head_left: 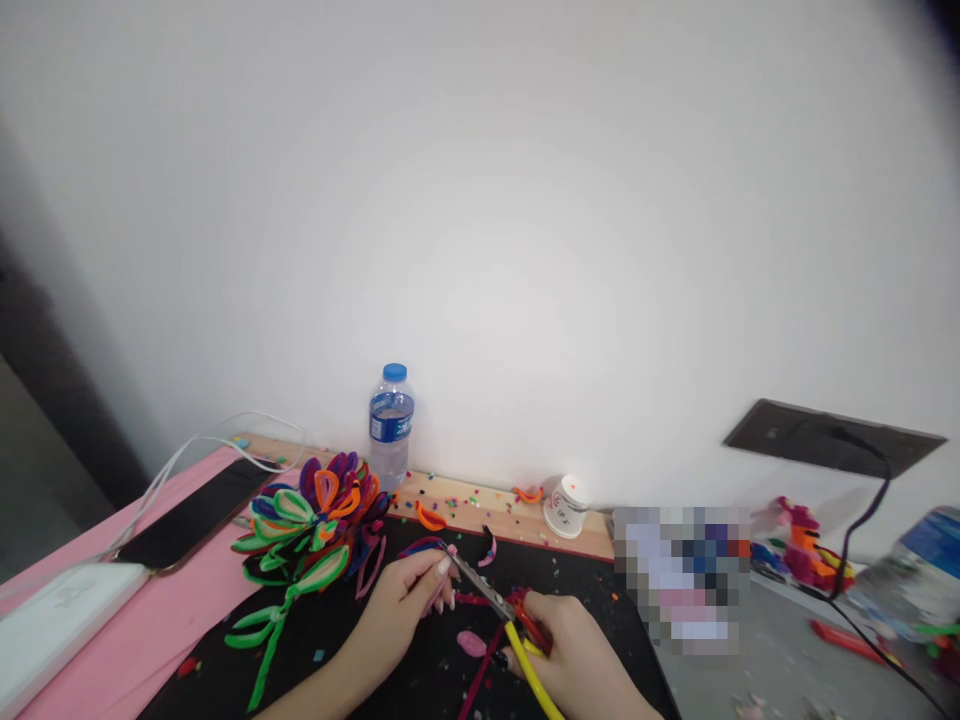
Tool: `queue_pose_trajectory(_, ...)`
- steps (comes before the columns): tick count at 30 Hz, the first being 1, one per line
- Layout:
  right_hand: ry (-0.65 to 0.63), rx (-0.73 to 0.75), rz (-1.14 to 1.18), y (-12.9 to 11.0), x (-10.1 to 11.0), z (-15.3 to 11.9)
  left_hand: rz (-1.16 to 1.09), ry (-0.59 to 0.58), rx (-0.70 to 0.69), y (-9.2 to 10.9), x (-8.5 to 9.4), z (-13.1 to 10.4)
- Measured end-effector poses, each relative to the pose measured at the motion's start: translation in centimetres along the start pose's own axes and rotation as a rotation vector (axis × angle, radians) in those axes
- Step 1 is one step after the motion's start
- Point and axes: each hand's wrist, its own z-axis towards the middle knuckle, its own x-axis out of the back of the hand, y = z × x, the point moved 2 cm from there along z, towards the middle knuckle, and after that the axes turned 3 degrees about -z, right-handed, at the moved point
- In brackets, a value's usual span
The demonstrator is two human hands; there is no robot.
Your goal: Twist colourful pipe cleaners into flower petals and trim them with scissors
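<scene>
My left hand (420, 590) is closed, with thumb and forefinger pinching a fuzzy pipe cleaner (452, 549) whose pink tip shows at the fingertips. My right hand (559, 640) is wrapped round the red and yellow handles of a pair of scissors (487, 592). The blades point up and left, their tips right at the pinched end. Left of my hands lies a bunch of multicoloured pipe cleaner flowers (322, 520) with a green stem. A pink petal-shaped piece (472, 643) and a dark magenta strip (480, 675) lie on the black mat (405, 680) between my hands.
A water bottle (391, 430) and an upturned paper cup (568, 507) stand along the wall. At left, a phone (196, 515) and a white power bank (64, 640) with a cable rest on pink cloth. Coloured scraps litter the wooden edge. A black cord (847, 540) hangs at right.
</scene>
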Motion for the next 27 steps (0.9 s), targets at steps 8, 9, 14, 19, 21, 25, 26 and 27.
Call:
queue_pose_trajectory(8,-0.009,0.020,0.087,0.7,0.1,-0.1,-0.376,-0.092,0.159,-0.7,-0.4,0.3)
queue_pose_trajectory(9,-0.014,0.030,0.102,0.7,0.1,-0.1,-0.454,-0.107,0.193,-0.7,-0.5,0.2)
queue_pose_trajectory(14,-0.050,0.077,0.192,0.7,0.2,0.0,-0.799,-0.253,0.318,-0.3,-0.6,-0.2)
queue_pose_trajectory(19,-0.079,0.108,0.231,0.6,-0.1,0.0,-0.995,-0.396,0.373,0.6,-0.3,-0.6)
queue_pose_trajectory(21,-0.086,0.101,0.234,0.5,-0.2,0.0,-0.998,-0.366,0.390,0.6,-0.4,-0.5)
queue_pose_trajectory(25,-0.054,0.054,0.214,0.3,-0.1,0.1,-0.717,-0.165,0.312,-0.3,-0.4,0.2)
queue_pose_trajectory(26,-0.047,0.041,0.211,0.3,-0.1,0.1,-0.612,-0.106,0.269,-0.5,-0.3,0.4)
queue_pose_trajectory(27,-0.042,0.030,0.209,0.3,-0.1,0.1,-0.505,-0.055,0.217,-0.6,-0.1,0.5)
